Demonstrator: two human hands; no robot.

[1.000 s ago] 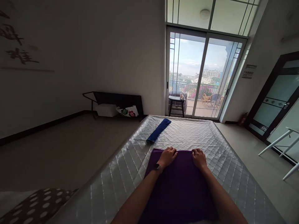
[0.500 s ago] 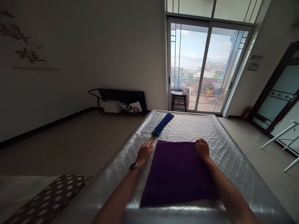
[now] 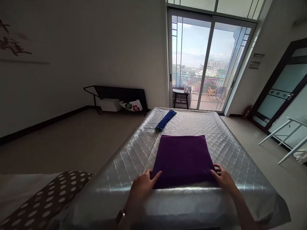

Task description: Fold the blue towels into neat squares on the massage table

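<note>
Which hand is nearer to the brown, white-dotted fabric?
Left. The left hand is to the right of the dotted fabric; the right hand is much farther to the right.

The room is looking like living quarters, either in a home or in a guest house; which of the two is staying unclear. Brown polka-dot cloth (image 3: 51,199), seemingly bedding, is lying at the lower left, beside a silver-covered table (image 3: 128,158). Sliding glass doors (image 3: 206,62) are facing a balcony (image 3: 195,101), where a wicker chair (image 3: 210,93) is standing and pink flowers (image 3: 212,83) are showing. A low black rack (image 3: 120,93) is holding a white box (image 3: 109,104) and a printed bag (image 3: 130,105). Red lettering (image 3: 14,48) is decorating one wall, and a small sign (image 3: 255,61) is hanging near the doors.
</note>
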